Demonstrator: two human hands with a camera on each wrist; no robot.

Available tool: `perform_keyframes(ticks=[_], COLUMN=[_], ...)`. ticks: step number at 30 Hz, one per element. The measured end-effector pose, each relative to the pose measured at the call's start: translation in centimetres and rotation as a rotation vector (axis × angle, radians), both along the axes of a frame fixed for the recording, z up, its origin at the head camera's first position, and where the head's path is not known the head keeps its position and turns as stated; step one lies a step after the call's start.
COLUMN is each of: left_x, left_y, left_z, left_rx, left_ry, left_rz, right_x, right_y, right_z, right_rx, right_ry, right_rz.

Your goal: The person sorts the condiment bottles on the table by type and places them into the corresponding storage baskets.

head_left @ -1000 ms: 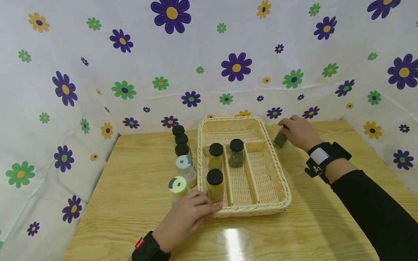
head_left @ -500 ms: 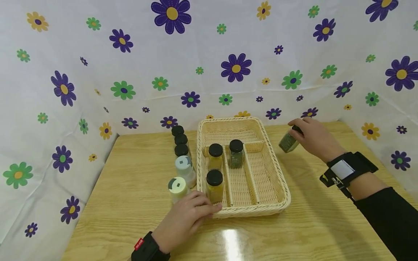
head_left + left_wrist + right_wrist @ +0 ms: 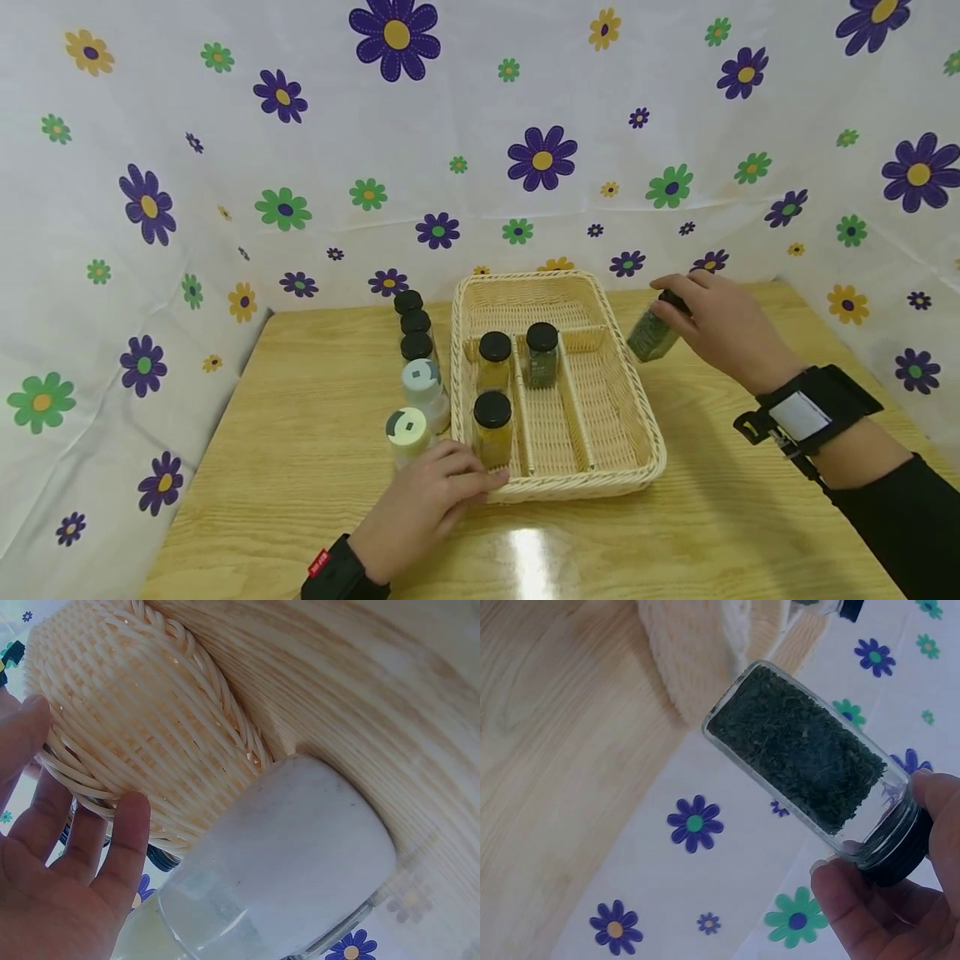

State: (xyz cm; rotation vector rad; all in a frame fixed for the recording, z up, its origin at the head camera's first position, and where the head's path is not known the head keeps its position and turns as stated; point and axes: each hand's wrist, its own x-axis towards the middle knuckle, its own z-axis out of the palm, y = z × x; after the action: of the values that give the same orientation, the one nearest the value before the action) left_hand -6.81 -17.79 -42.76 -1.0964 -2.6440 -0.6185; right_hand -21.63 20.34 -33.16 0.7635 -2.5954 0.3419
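Gripping a green-filled glass jar (image 3: pixel 653 336) with my right hand (image 3: pixel 723 329), pale wicker basket (image 3: pixel 588 487) with my left hand (image 3: pixel 429 502), I've three black-lidded jars (image 3: pixel 495 372) inside, five jars (image 3: pixel 422 381) outside, left.

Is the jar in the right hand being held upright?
No, in the head view the jar of green herbs tilts in the right hand, its base angled down toward the basket.

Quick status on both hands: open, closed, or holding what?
Left hand: holding the wicker basket at its near left corner.
Right hand: holding a tilted glass jar of dried green herbs by its black lid.
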Motion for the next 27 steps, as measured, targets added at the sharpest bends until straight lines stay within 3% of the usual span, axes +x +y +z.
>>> perform_keyframes(ticks=[14,27], left_x=[-0.1,-0.1], left_y=[0.0,0.1], left_z=[0.0,-0.1], left_rx=[-0.004,0.003], left_ry=[-0.018,0.019], left_rz=[0.004,-0.011], right_x=[1.7,2.7], right_y=[-3.7,-6.0], right_z=[0.4,0.0], right_rx=[-0.002,-0.017], right_ry=[0.064,0.024], right_rz=[0.118,0.179])
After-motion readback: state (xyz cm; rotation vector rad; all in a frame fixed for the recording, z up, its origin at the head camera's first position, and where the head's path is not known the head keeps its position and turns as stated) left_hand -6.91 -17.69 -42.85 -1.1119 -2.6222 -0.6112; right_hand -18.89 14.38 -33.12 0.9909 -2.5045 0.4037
